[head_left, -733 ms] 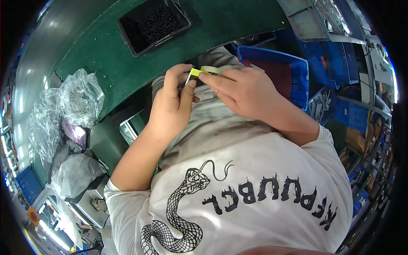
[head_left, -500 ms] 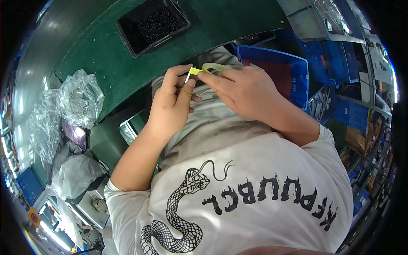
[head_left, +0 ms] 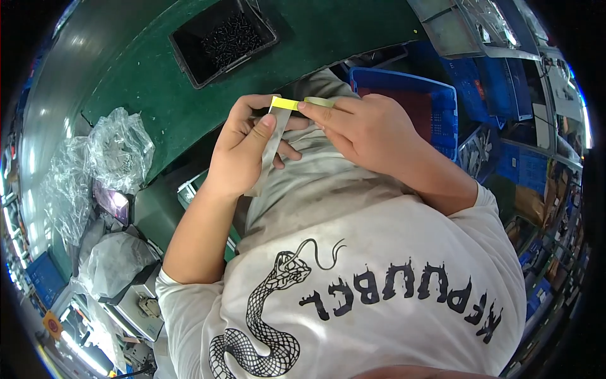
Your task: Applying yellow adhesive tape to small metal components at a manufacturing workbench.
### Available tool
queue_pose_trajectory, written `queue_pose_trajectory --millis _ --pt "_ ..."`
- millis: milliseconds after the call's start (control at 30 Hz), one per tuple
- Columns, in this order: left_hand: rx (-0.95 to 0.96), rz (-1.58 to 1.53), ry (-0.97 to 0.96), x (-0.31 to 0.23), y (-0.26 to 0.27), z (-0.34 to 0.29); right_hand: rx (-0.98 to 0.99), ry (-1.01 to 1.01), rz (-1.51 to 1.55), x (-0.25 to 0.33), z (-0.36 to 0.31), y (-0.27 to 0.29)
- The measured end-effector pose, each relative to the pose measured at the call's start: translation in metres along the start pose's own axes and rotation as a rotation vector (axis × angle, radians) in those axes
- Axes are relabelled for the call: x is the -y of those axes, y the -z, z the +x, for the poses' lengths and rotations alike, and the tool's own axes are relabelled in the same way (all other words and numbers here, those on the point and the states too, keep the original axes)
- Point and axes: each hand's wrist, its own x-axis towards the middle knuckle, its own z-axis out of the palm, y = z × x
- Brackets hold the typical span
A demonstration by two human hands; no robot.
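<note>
My left hand [head_left: 237, 148] grips a flat, silvery strip [head_left: 276, 134] between thumb and fingers; it slants down past the palm toward my wrist. Across the upper end of this strip lies a bright yellow piece of tape [head_left: 286, 103]. My right hand [head_left: 372, 132] is closed on the pale yellow roll of tape [head_left: 320, 101], which the fingers partly cover. The right index fingertip presses at the right end of the yellow piece, beside the strip. Both hands are close together above my lap.
A black bin [head_left: 196, 63] of small dark parts stands on the green table [head_left: 145, 82]. Clear plastic bags [head_left: 120, 148] and a phone [head_left: 113, 203] lie at the left. A blue crate [head_left: 404, 77] sits beyond my right hand, with metal racks [head_left: 480, 31] farther right.
The strip in my left hand has turned from edge-on to show its broad face. Its end with the yellow tape has shifted slightly left, and my left fingers have spread a little.
</note>
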Motion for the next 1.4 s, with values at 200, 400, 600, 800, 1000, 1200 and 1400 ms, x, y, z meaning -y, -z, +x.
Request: queue_pose_trajectory --millis 200,400,600,800,1000,1200,1400 --pt "-0.005 -0.041 -0.027 0.004 0.0 0.002 0.017 0.0 -0.004 0.0 -0.001 0.0" --pt "-0.072 0.058 -0.073 0.008 -0.002 0.001 0.04 -0.004 -0.009 0.002 0.0 0.0" --pt "-0.13 0.121 -0.115 0.013 -0.005 0.002 0.085 -0.008 -0.062 0.004 0.001 0.002" --pt "-0.124 0.067 -0.124 0.009 -0.009 -0.001 0.07 -0.033 -0.014 0.004 0.003 -0.001" --pt "-0.224 0.153 -0.071 0.001 -0.015 -0.004 0.05 -0.038 0.017 0.004 0.003 -0.003" --pt "-0.301 0.441 -0.185 0.014 -0.01 -0.001 0.055 -0.023 -0.009 0.004 0.001 -0.005" --pt "-0.283 0.702 -0.318 0.018 -0.008 -0.001 0.056 -0.003 -0.022 0.005 0.002 -0.003"
